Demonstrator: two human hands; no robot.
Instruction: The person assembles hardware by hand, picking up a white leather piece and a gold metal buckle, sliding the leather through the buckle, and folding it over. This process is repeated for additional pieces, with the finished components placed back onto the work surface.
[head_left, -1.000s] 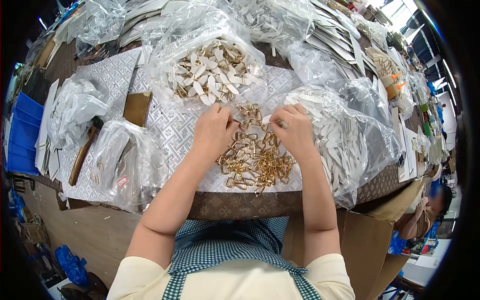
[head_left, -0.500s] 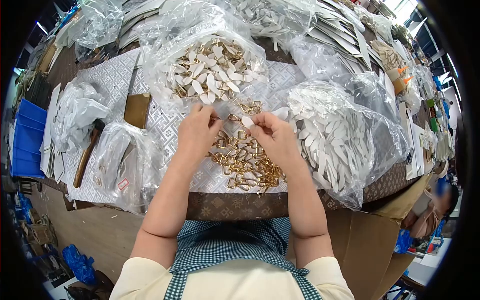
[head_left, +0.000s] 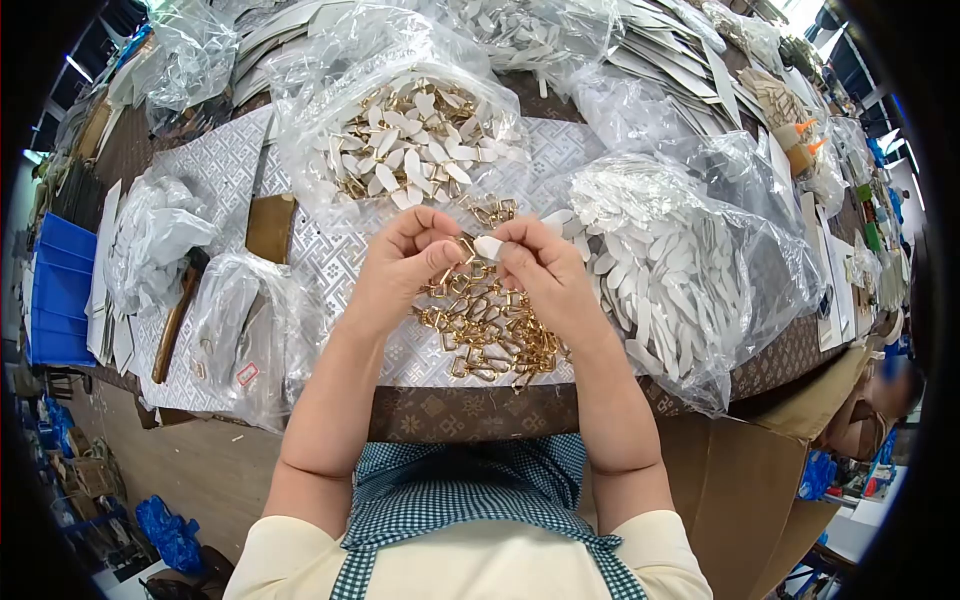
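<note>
Between finger and thumb of my left hand (head_left: 412, 262) is a gold snap hook (head_left: 466, 252). My right hand (head_left: 545, 268) pinches a white rounded tab (head_left: 488, 247), its free end right at the hook. Below both hands a pile of gold snap hooks (head_left: 490, 325) spreads over the patterned sheet (head_left: 405, 358). To the right, loose white tabs (head_left: 672, 285) fill an open clear plastic bag (head_left: 770, 262). Beyond my hands, another clear bag (head_left: 300, 150) holds white tabs fitted with gold hardware (head_left: 415, 150).
At left lie a hammer (head_left: 178, 318), a crumpled plastic bag (head_left: 155, 235) and a blue bin (head_left: 62, 290). Orange-tipped bottles (head_left: 800, 155) stand at the right, near stacked white sheets (head_left: 680, 75). A cardboard box (head_left: 720, 490) sits below the table edge; a person is partly visible at far right.
My left hand has turned and come closer to my right, bringing the hook up against the white tab. The right hand keeps its pinch on the tab.
</note>
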